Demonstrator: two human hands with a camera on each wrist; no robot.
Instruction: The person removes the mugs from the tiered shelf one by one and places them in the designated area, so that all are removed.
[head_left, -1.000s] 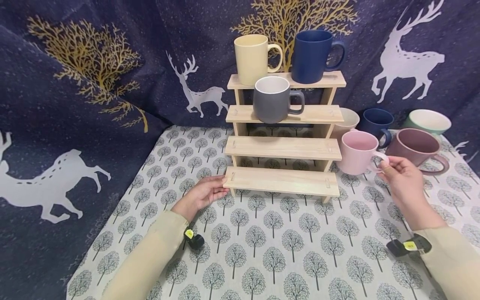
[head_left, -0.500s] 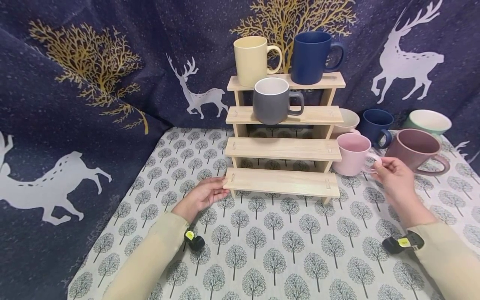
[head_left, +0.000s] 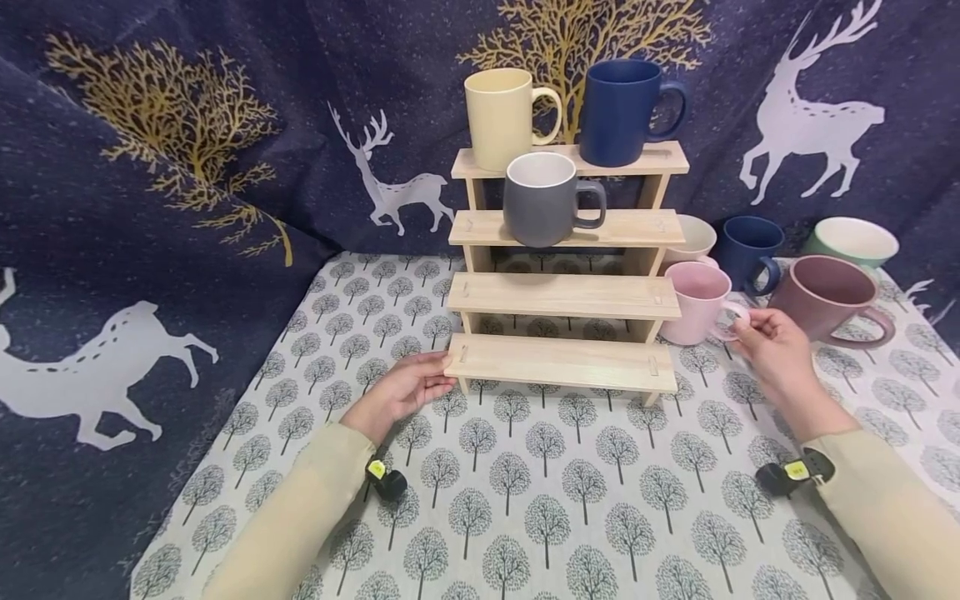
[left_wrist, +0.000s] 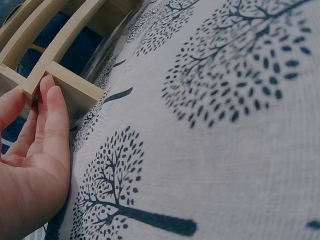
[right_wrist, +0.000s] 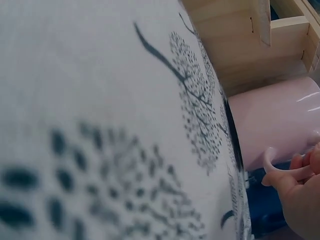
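Note:
My right hand pinches the handle of a pink mug, which is upright beside the right end of a stepped wooden rack. In the right wrist view, thumb and fingers close on the handle of the pink mug. My left hand grips the left end of the rack's lowest shelf. The left wrist view shows its thumb above and fingers below the corner of the wooden shelf. On the rack stand a cream mug and a navy mug on top, with a grey mug one step below.
Right of the rack stand a mauve mug, another navy mug, a green-and-white cup and a pale cup partly behind the pink mug. A tree-print cloth covers the table. A dark deer-print curtain hangs behind.
My right hand has moved the pink mug a short way left, closer to the rack. The left hand keeps its grip on the lowest shelf.

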